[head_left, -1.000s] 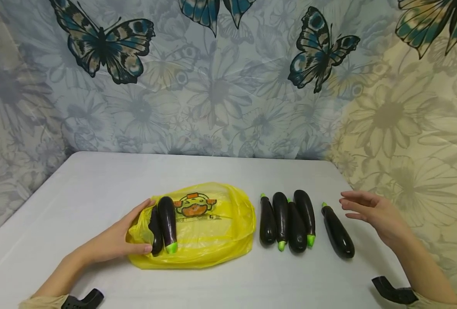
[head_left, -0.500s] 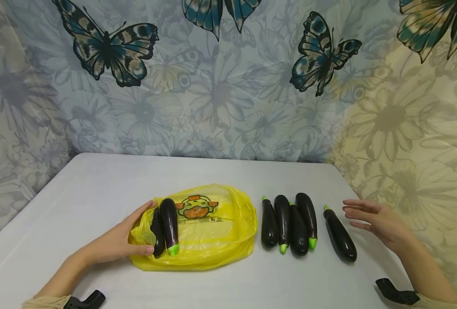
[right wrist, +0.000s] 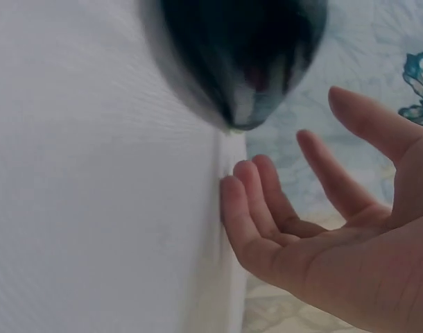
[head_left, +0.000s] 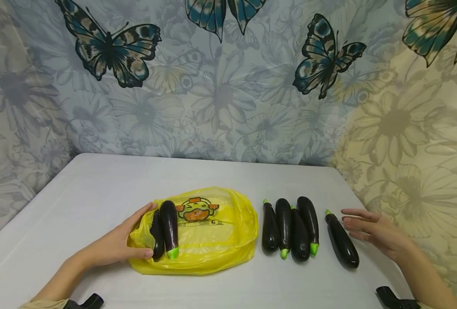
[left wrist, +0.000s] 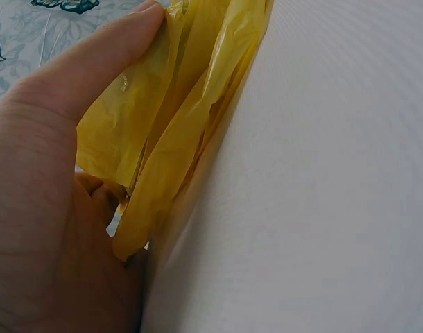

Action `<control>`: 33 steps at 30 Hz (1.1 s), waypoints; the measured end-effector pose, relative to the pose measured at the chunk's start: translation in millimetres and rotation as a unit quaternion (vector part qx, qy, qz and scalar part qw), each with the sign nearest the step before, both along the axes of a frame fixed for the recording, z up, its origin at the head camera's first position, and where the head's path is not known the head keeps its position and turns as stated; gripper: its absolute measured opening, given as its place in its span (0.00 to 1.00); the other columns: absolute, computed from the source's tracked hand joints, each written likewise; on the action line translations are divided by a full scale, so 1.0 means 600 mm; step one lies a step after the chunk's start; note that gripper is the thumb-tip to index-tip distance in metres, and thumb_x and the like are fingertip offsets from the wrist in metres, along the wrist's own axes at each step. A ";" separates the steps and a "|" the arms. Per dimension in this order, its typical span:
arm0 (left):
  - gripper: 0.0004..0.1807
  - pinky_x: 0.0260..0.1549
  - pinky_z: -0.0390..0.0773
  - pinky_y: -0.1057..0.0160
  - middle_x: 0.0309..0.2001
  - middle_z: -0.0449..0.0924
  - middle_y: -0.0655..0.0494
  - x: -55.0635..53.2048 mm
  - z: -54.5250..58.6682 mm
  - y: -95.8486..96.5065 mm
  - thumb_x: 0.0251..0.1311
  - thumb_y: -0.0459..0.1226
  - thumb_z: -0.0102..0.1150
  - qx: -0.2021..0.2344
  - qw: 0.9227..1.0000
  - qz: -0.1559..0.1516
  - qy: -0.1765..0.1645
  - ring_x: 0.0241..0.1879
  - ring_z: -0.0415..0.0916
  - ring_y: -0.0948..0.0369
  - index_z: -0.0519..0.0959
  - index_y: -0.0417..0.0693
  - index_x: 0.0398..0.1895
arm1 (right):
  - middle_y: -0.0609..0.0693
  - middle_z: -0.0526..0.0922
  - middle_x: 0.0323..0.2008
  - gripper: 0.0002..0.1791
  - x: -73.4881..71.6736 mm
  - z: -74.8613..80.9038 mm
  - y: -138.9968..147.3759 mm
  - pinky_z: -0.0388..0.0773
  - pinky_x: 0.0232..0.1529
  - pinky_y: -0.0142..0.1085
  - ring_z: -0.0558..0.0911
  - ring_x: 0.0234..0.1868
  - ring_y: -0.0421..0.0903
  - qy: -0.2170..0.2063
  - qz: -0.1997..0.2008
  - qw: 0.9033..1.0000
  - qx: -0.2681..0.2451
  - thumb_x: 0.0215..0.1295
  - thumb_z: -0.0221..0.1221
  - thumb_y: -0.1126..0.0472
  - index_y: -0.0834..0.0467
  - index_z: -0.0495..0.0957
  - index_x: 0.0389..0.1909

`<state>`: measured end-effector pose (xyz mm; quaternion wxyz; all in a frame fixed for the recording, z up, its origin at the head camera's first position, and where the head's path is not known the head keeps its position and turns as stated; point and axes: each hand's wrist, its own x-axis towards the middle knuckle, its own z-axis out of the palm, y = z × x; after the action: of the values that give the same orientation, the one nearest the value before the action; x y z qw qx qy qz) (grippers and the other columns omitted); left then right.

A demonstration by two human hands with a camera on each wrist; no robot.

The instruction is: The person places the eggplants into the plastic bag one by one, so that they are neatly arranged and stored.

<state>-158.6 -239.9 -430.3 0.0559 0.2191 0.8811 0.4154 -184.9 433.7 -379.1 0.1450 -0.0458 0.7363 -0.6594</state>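
Observation:
My left hand (head_left: 116, 240) grips the left end of a yellow plastic bag (head_left: 228, 240) in the head view, thumb on the near side and fingers at the far side. In the left wrist view the thumb presses on gathered folds of the bag (left wrist: 177, 118). At that end lie two dark eggplants: one (head_left: 169, 227) on top with its green cap toward me, one (head_left: 157, 238) beside it, partly covered by yellow plastic. My right hand (head_left: 379, 234) hovers just right of a lone eggplant (head_left: 342, 240), fingers loosely spread, holding nothing; the right wrist view shows a gap between them.
Several more eggplants (head_left: 290, 229) lie side by side between the bag and the lone one. Everything rests on a white table (head_left: 109, 184). Behind it hangs a floral backdrop (head_left: 228, 107) with butterflies.
My right hand has moved slightly down and closer to the lone eggplant. The left hand keeps its grip on the bag. The head view has shifted a little.

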 end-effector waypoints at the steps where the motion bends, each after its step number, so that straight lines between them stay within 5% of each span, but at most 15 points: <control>1: 0.59 0.61 0.50 0.28 0.76 0.50 0.58 0.000 0.000 0.000 0.51 0.52 0.73 0.000 1.000 0.000 -0.002 0.72 0.46 0.44 0.43 0.63 0.80 | 0.41 0.82 0.50 0.18 0.000 0.000 -0.001 0.80 0.48 0.37 0.81 0.50 0.41 -0.005 0.003 1.000 0.000 0.74 0.50 0.69 0.51 0.82 0.55; 33: 0.60 0.61 0.49 0.29 0.76 0.49 0.62 0.000 -0.002 0.000 0.51 0.51 0.73 0.005 1.000 -0.003 -0.003 0.72 0.45 0.46 0.42 0.64 0.80 | 0.41 0.82 0.52 0.19 -0.004 -0.006 -0.003 0.80 0.47 0.37 0.80 0.51 0.38 -0.012 0.013 1.000 0.016 0.74 0.51 0.69 0.51 0.81 0.59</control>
<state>-158.5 -239.8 -431.4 0.0589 0.2206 0.8782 0.4202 -187.4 431.9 -383.0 0.1633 -0.0455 0.7440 -0.6463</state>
